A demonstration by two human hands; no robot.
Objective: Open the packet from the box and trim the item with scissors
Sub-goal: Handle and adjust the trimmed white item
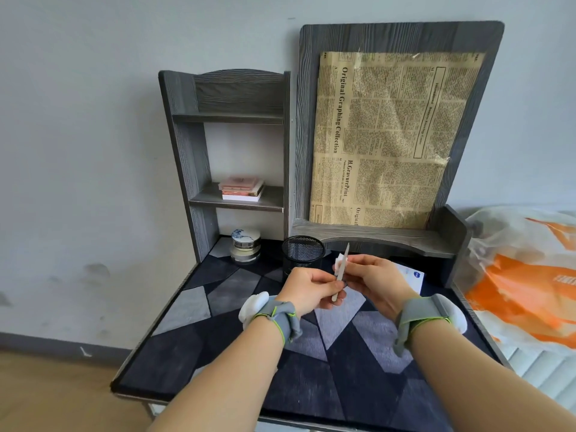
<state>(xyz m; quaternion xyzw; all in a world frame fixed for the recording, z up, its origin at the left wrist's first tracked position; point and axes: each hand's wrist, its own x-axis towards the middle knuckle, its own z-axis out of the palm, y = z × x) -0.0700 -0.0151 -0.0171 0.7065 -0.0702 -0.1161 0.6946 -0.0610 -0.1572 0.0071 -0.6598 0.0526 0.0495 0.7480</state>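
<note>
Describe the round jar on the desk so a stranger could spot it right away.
Start at the grey shelf unit at the desk's back left. Beneath its lowest shelf stands the jar, left of the black mesh cup. It alone is pale, with a blue-patterned white lid.

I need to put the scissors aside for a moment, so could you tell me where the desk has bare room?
The patterned mat is bare left of the left hand, out to the desk's left edge, and across the near strip between the forearms. It is crowded at the back: the jar, mesh pen cup and white box behind the right hand.
</note>
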